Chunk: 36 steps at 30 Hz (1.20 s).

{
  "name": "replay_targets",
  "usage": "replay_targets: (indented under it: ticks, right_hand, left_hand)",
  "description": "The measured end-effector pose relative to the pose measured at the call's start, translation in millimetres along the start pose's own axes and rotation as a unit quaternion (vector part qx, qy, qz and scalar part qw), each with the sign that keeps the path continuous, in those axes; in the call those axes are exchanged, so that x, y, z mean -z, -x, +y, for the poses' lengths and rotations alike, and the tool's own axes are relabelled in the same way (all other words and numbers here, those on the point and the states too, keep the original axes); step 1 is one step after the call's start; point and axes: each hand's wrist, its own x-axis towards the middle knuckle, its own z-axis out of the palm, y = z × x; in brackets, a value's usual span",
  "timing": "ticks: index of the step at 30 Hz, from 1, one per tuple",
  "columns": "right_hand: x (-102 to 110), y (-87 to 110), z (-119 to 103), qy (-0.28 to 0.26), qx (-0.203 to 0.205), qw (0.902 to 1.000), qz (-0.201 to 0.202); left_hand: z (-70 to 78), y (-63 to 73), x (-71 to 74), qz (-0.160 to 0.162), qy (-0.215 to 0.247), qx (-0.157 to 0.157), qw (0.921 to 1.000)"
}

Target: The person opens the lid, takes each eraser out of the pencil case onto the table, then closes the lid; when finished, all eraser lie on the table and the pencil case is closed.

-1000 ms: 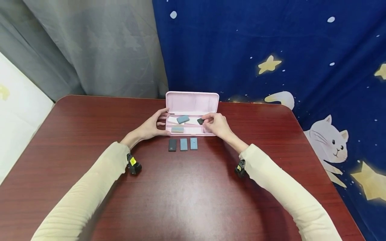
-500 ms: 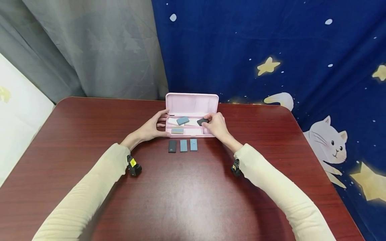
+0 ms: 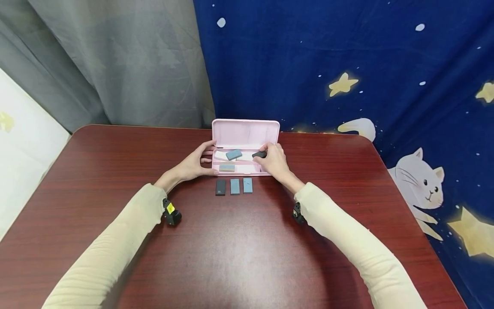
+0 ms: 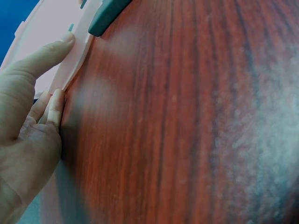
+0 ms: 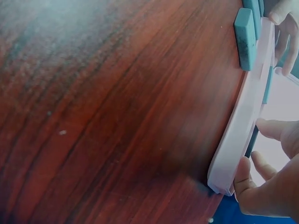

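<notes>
While the left hand [image 3: 189,165] spans the near end of the pink case [image 3: 266,174] with thumb and fingers spread, the right hand [image 3: 275,161] pinches a black block [image 3: 258,154] between thumb and fingers, over the case's back compartment. Head view: block juts out leftward from the right fingertips, long axis roughly parallel to the case's, which runs from hand to hand; whether it touches the case floor, cannot tell. Also only there: a blue block [image 3: 233,154] lying slantwise in the back compartment, between the hands, and the lid [image 3: 245,132] raised beyond them. Right wrist view adds the case's outer front wall, below the right fingertips; pinched block appears as a thin dark edge. Left wrist view adds the left thumb reaching over the rim. Between the hands, nearer the person, three loose blocks [image 3: 235,186], long axes pointing toward the case.
</notes>
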Motion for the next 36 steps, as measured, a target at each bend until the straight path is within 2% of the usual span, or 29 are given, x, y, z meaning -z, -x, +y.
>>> replay_targets:
  ticks: [17, 23, 27, 36]
  right_hand:
    - [10.7, -3.7, 9.8, -0.037, 0.035, 0.9987, -0.005]
    - [12.0, -2.8, 13.8, -0.069, 0.052, 0.9959, -0.029]
    - [10.4, -2.3, 16.3, -0.103, 0.045, 0.9927, -0.044]
    - [11.5, -0.3, 13.1, -0.168, -0.003, 0.9832, -0.071]
  left_hand:
    - [-0.4, -1.1, -0.1, -0.001, 0.002, -0.004, 1.0000]
    - [-1.4, -0.7, 0.7, -0.001, 0.000, -0.002, 1.0000]
    - [-0.9, -1.1, 0.9, 0.000, 0.000, -0.001, 1.0000]
    - [-1.4, -0.7, 1.1, 0.001, 0.000, -0.002, 1.0000]
